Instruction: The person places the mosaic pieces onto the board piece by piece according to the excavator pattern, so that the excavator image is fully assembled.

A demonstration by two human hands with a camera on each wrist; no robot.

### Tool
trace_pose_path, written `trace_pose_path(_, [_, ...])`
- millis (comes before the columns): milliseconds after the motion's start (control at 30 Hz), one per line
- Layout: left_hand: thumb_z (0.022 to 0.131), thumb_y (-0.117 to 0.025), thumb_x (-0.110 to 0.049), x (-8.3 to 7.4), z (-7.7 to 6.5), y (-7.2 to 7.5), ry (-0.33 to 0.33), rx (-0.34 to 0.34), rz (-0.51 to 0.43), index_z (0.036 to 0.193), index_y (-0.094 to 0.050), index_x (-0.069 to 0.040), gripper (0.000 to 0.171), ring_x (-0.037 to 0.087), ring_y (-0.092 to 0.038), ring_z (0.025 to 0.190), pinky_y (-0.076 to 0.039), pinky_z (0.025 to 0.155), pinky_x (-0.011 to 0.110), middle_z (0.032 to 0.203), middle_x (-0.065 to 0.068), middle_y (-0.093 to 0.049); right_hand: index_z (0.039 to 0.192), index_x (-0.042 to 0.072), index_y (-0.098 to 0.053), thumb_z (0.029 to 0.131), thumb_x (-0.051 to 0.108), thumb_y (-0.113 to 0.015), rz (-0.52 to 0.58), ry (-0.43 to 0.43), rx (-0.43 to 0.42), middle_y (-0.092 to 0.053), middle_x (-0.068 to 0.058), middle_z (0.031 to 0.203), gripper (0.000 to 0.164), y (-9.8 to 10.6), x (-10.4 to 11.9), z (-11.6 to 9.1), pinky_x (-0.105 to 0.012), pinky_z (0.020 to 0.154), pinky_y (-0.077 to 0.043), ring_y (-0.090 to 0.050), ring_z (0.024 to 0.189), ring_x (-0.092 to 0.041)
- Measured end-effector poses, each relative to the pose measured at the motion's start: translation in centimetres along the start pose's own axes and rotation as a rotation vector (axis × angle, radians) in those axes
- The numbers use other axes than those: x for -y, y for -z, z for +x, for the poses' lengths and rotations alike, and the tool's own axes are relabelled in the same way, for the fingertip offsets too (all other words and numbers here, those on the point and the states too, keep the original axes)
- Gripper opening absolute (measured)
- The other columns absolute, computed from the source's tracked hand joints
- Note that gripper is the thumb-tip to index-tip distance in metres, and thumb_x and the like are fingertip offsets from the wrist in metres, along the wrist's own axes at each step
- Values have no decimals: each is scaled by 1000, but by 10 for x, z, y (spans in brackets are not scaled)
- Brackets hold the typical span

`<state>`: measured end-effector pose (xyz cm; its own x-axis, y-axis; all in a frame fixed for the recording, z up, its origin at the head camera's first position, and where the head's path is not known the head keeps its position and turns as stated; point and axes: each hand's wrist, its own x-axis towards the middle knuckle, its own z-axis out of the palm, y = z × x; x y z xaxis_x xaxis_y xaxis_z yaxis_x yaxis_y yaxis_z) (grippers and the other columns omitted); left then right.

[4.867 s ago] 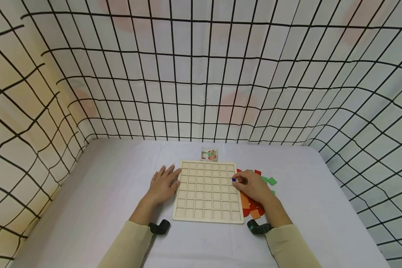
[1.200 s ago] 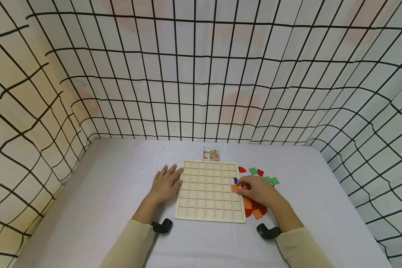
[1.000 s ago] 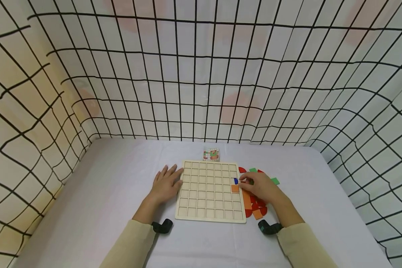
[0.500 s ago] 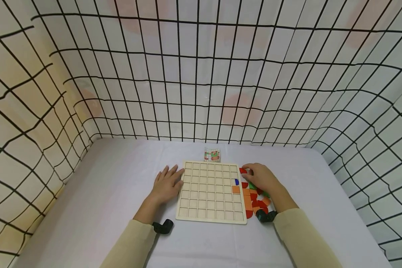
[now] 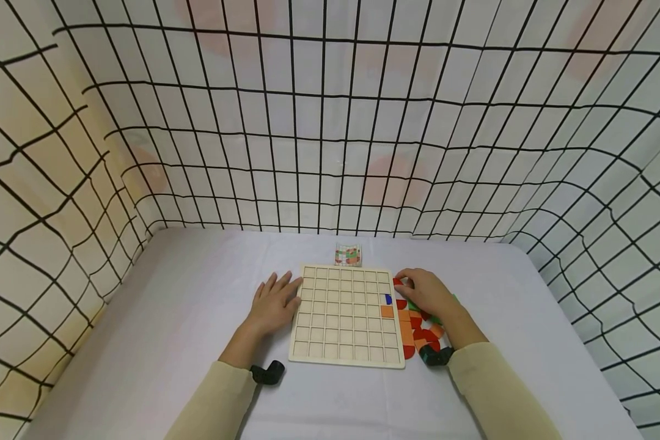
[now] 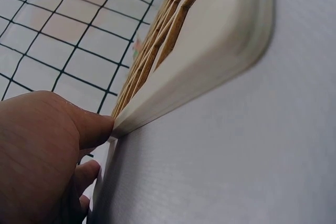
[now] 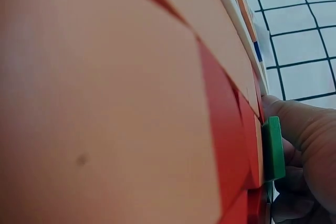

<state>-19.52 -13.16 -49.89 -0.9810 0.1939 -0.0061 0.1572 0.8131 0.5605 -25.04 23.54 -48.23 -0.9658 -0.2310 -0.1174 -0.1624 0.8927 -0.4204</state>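
Note:
A square wooden grid board [image 5: 330,365] lies on the table between the hands. My left hand [image 5: 272,304] rests at its left edge, fingers spread; in the left wrist view the thumb [image 6: 94,129] touches the board's side. Near the board's right edge sit a blue piece [image 5: 388,299] and, just below, an orange square tile [image 5: 387,311]. Beside the upper right edge, my right hand [image 5: 426,293] pinches a red quarter-circle tile [image 5: 398,282] between thumb and index finger. A green tile [image 7: 273,149] stands close to that hand in the right wrist view; the fingertips are partly hidden there.
Several loose red, orange and green tiles, among them an orange tile [image 5: 406,333], lie along the board's right side, partly under the right wrist. A small pattern card [image 5: 348,255] lies behind the board. Black wire mesh [image 5: 338,140] surrounds the white table [image 5: 209,256].
The orange square was set on the board below the blue piece. My right hand let go of it and moved back to the red tile at the upper right. The left hand stayed put.

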Motion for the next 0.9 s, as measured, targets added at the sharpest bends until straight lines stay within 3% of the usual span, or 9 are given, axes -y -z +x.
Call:
trace_pose_path(367, [104,-52,-30,-1,0,0,4,5,2,154,-47,-18,52,42,-14,159,-8,126,65,167,12,-33,119,11,-67,97,35,-70,3,-33,-9,-55,-1,81,32,0,1,-6,-29,67,-42,-52,75,-16])
trace_pose_path(567, [104,-52,-30,0,0,1,-1,7,7,155,-47,-18,52,42,-14,159,-8,126,65,167,12,-33,118,12,-67,96,35,-71,19,-6,4,-56,0,81,33,0,7,-22,-28,67,-44,-53,77,-15])
trace_pose_path(800, [104,-51,-29,0,-1,1,-6,9,-1,154,-47,-17,52,43,-14,158,-8,126,65,167,13,-33,114,16,-68,94,36,-74,57,13,12,-54,1,79,29,-2,15,-43,-24,54,-41,-51,69,-14])
trace_pose_path(900, [104,-51,-29,-1,-1,1,-5,8,-6,155,-47,-17,52,43,-13,158,-8,126,65,167,13,-32,112,18,-68,93,34,-75,68,30,22,-54,3,77,26,-5,17,-49,-23,56,-39,-51,69,-13])
